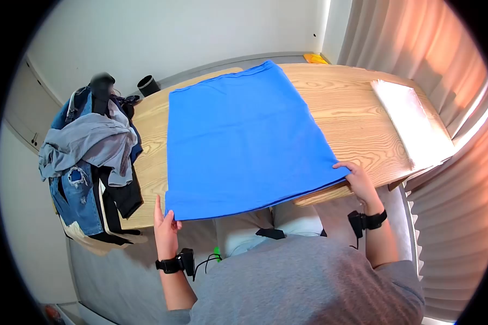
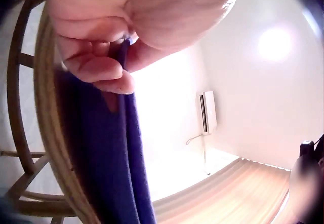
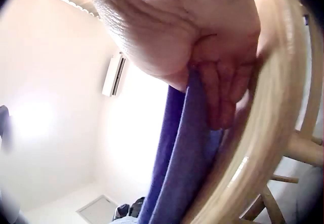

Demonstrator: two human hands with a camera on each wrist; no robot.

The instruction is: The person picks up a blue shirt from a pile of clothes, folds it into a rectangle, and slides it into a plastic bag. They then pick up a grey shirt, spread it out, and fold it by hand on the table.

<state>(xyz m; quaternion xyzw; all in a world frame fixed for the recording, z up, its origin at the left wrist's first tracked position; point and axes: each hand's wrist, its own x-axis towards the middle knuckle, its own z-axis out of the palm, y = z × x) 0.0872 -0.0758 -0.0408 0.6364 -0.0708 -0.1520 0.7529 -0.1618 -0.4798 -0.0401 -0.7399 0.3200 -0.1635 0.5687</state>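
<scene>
A blue cloth (image 1: 238, 141), folded in layers into a broad four-sided shape, lies spread over the wooden table. My left hand (image 1: 167, 232) pinches its near left corner between thumb and fingers, with the index finger pointing straight out. At the near right corner, my right hand (image 1: 359, 181) grips the edge with the thumb on top. The left wrist view shows the layered blue edge (image 2: 126, 153) running out from between the fingers. In the right wrist view, two layers of the cloth (image 3: 177, 153) hang from the thumb and curled fingers, beside the table edge.
Heaped clothes, with a grey garment (image 1: 92, 138) and ripped jeans (image 1: 78, 195), hang over the left side of the wooden table (image 1: 336, 97). A clear plastic packet (image 1: 409, 122) lies at the right. Behind stands a black bin (image 1: 148, 85); a curtain (image 1: 417, 49) hangs right.
</scene>
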